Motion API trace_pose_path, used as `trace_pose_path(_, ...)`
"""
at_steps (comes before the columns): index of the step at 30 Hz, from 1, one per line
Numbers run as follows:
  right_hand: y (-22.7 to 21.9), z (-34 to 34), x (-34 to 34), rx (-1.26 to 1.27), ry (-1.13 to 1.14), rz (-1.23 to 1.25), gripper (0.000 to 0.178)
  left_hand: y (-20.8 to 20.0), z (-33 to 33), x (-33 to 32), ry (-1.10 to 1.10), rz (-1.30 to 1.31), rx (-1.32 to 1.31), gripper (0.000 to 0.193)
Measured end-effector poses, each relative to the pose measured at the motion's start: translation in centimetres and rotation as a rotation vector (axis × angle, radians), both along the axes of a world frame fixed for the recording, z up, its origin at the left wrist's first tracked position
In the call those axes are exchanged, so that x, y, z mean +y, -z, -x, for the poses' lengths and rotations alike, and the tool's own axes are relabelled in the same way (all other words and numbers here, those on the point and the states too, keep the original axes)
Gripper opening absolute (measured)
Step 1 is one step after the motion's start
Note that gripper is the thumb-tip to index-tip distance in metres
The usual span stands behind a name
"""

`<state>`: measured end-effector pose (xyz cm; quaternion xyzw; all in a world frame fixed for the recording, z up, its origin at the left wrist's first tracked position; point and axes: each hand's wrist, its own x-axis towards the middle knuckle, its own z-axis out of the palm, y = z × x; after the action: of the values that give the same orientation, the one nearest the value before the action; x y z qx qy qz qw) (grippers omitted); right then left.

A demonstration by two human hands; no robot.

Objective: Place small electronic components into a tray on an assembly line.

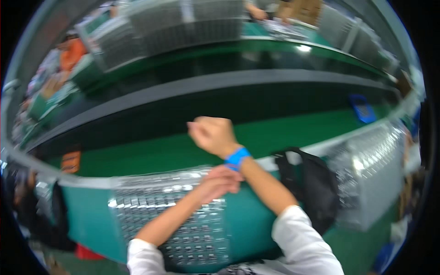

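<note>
A blue wristband point(237, 158) circles my right wrist. My right hand point(213, 134) is closed in a loose fist above the green bench, and nothing shows in it. Against the lower edge of the band lie the fingers of my left hand point(217, 183), bent and pinching at it; blur softens their tips. Under my left forearm is a clear plastic tray point(197, 238) with rows of pockets holding small dark parts. It rests on the teal mat point(89, 208) in front of me.
A dark conveyor belt point(151, 114) crosses beyond the bench. An orange object point(70, 162) lies at left, a blue one point(363, 109) at right. A black bag point(316, 188) and stacked clear trays point(366, 169) stand right. Across the belt, another person's hands point(259, 13) work near more tray stacks point(160, 27).
</note>
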<state>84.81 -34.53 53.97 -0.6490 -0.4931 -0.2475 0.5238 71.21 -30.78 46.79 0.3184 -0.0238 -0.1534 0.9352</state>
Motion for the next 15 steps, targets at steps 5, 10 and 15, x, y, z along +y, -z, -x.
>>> trace_pose_path(5,0.4,0.2,-1.1,-0.004,0.015,0.041,0.024,0.3,-0.2,-1.6,0.029,0.068,-0.146,0.024)
trace_pose_path(10,1.8,-0.4,-0.5,0.038,0.002,0.03,0.026,-0.4,0.1,-1.8,0.021,0.042,-0.142,0.03)
trace_pose_path(15,4.3,0.0,0.3,0.026,-0.034,0.07,0.028,-1.1,-0.7,-1.3,0.053,0.07,-0.114,0.037)
